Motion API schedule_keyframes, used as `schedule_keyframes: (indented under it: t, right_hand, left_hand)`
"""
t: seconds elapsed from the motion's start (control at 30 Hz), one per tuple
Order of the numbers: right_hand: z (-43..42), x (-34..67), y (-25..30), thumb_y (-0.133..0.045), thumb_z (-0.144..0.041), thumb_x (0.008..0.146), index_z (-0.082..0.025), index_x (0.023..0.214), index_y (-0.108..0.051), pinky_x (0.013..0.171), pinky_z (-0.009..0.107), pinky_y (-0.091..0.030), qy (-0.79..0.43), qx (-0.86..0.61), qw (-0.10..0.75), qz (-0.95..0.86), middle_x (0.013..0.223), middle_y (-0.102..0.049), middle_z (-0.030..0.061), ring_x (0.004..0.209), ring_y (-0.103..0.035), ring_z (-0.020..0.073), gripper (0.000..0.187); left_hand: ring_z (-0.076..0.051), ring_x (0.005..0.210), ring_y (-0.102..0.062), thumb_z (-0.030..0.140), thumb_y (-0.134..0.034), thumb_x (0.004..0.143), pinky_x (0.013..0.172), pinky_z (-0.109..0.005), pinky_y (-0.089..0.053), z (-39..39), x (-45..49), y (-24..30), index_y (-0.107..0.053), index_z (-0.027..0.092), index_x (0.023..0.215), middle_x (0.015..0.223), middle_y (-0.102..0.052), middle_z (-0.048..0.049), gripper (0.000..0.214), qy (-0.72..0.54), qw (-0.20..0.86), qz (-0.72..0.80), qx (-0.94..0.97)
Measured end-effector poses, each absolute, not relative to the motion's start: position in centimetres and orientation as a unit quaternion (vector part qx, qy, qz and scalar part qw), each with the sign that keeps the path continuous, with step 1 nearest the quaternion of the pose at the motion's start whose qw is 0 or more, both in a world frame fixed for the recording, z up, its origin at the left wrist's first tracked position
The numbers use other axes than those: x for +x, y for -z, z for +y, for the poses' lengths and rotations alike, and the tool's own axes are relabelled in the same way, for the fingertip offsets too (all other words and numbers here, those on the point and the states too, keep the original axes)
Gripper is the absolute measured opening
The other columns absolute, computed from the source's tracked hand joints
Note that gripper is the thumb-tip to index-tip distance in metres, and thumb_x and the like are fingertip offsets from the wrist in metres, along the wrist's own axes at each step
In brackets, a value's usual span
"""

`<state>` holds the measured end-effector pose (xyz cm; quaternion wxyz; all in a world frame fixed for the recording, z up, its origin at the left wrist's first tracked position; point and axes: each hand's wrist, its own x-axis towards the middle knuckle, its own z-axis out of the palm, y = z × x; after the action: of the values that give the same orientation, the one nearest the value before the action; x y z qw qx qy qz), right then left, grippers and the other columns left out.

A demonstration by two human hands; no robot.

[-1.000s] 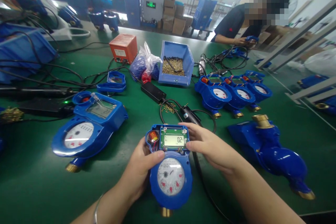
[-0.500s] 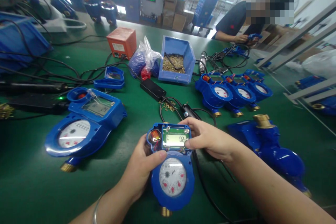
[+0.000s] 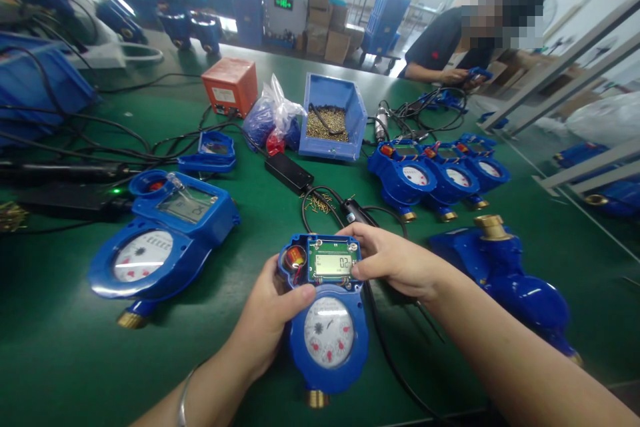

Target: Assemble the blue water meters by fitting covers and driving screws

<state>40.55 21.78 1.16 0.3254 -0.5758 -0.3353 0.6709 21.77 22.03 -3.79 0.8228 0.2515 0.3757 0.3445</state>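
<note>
A blue water meter [image 3: 329, 333] with brass ends is held between both hands above the green table. Its upper housing lies uncovered, showing a green circuit board, a lit display [image 3: 333, 264] reading about 0.2, and a round battery compartment [image 3: 295, 257]. Gripping the left side, my left hand [image 3: 267, 313] lays its thumb just under the battery compartment. My right hand [image 3: 387, 263] grips the upper right corner, thumb at the display's right edge, other fingers partly hidden behind. Left of them lies a second blue meter [image 3: 165, 240] with its own display and dial.
Behind are a blue bin of small brass screws [image 3: 333, 147], a plastic bag [image 3: 273, 117], an orange box [image 3: 230, 83] and loose screws [image 3: 319, 201]. Several blue meters [image 3: 410, 180] stand at right; another [image 3: 517, 287] lies face down. Black cables cross the table. A co-worker [image 3: 440, 47] handles a blue part.
Both hands keep the same hold on the meter. The camera view has shifted slightly, and the display's decimal point and small marks now show.
</note>
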Motion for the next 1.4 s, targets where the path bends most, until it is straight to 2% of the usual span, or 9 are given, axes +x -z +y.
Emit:
schedule_keyframes:
  t: [0.3,0.7,0.93,1.2,1.33,1.4]
  right_hand:
    - [22.24,40.24,-0.94,-0.076,-0.019,0.046,-0.015,0.092,-0.045,0.065,0.03,-0.046,-0.669,-0.595,0.305,-0.324,0.082,-0.059,0.0029,0.071,-0.057,0.0172,0.056]
    - [21.92,40.5,-0.97,-0.062,-0.01,0.047,-0.015,0.094,-0.049,0.066,0.026,-0.045,-0.683,-0.574,0.321,-0.317,0.087,-0.058,0.0029,0.078,-0.055,0.0169,0.049]
    - [22.2,40.53,-0.86,-0.072,-0.014,0.047,-0.014,0.095,-0.047,0.066,0.029,-0.046,-0.685,-0.578,0.308,-0.319,0.085,-0.059,0.0036,0.075,-0.057,0.0178,0.054]
    - [22.03,40.76,-0.8,-0.07,-0.014,0.048,-0.014,0.097,-0.049,0.066,0.027,-0.046,-0.691,-0.566,0.32,-0.317,0.088,-0.059,0.0036,0.078,-0.057,0.0174,0.053]
    - [22.06,40.14,-0.56,-0.076,-0.019,0.046,-0.015,0.093,-0.046,0.066,0.03,-0.047,-0.684,-0.58,0.315,-0.312,0.085,-0.059,0.0032,0.074,-0.058,0.0178,0.056]
    - [22.0,39.82,-0.66,-0.08,-0.027,0.048,-0.015,0.093,-0.046,0.066,0.031,-0.047,-0.66,-0.6,0.308,-0.33,0.082,-0.059,0.003,0.072,-0.057,0.0177,0.058]
  left_hand:
    - [-0.03,0.097,-0.062,0.026,-0.077,0.061,0.087,-0.042,-0.048,22.0,21.66,4.06,-0.043,0.014,0.114,0.111,-0.062,-0.0162,0.065,-0.34,0.815,0.378,0.277]
    - [-0.032,0.097,-0.061,0.027,-0.08,0.057,0.085,-0.043,-0.049,21.93,21.83,4.0,-0.046,0.014,0.113,0.107,-0.064,-0.0164,0.067,-0.349,0.813,0.388,0.258]
    - [-0.031,0.095,-0.062,0.026,-0.08,0.057,0.085,-0.042,-0.05,22.04,21.73,4.01,-0.042,0.013,0.117,0.109,-0.063,-0.017,0.071,-0.34,0.817,0.386,0.26]
    - [-0.033,0.098,-0.061,0.026,-0.081,0.055,0.086,-0.043,-0.049,21.96,21.81,4.01,-0.045,0.014,0.115,0.107,-0.064,-0.0164,0.071,-0.347,0.815,0.39,0.251]
    - [-0.032,0.097,-0.062,0.026,-0.081,0.055,0.086,-0.042,-0.049,21.95,21.8,4.01,-0.046,0.014,0.115,0.106,-0.065,-0.0159,0.071,-0.347,0.81,0.401,0.251]
    - [-0.032,0.095,-0.063,0.026,-0.081,0.056,0.085,-0.042,-0.05,21.94,21.76,4.01,-0.047,0.014,0.115,0.105,-0.065,-0.0155,0.069,-0.347,0.81,0.401,0.25]
